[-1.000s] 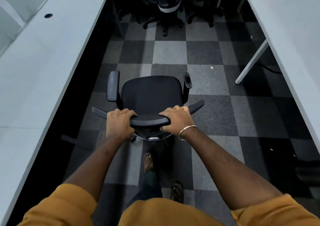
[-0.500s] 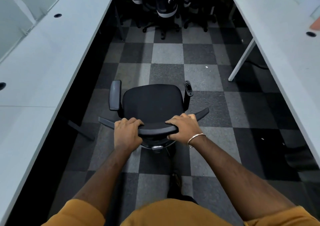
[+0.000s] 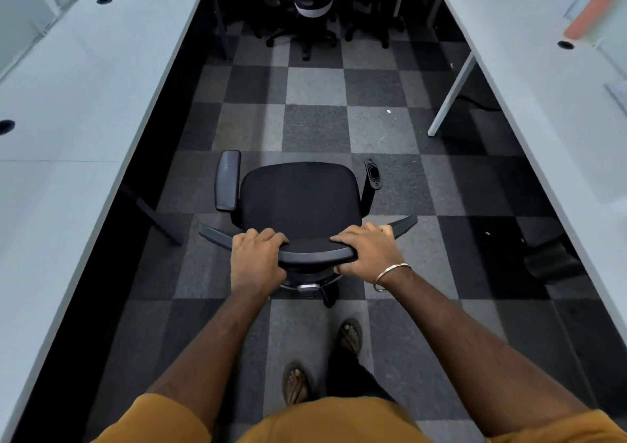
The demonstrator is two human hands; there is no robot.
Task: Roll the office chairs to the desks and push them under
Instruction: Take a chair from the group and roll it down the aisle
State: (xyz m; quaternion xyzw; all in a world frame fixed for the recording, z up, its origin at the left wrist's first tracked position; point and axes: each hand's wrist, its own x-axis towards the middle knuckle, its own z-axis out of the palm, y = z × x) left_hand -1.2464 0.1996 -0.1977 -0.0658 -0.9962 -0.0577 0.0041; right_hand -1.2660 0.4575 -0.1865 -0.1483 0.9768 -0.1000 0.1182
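A black office chair (image 3: 300,198) stands in the aisle between two long white desks, seen from above and behind. My left hand (image 3: 256,259) grips the top edge of its backrest on the left side. My right hand (image 3: 368,251), with a metal bangle at the wrist, grips the same edge on the right. The chair's left armrest has its pad; the right one shows only a bare bracket. The left desk (image 3: 68,130) and the right desk (image 3: 529,79) run along both sides of the aisle. The chair's wheels are mostly hidden under the seat.
Several black office chairs (image 3: 310,5) are bunched at the far end of the aisle. A white desk leg (image 3: 449,96) slants down to the floor on the right. Checked grey carpet tiles (image 3: 315,127) lie ahead of the chair. My sandalled feet (image 3: 349,337) are behind it.
The chair has rolled forward along the aisle with both hands still gripping the backrest. The chairs at the far end look nearer and my feet have stepped forward.
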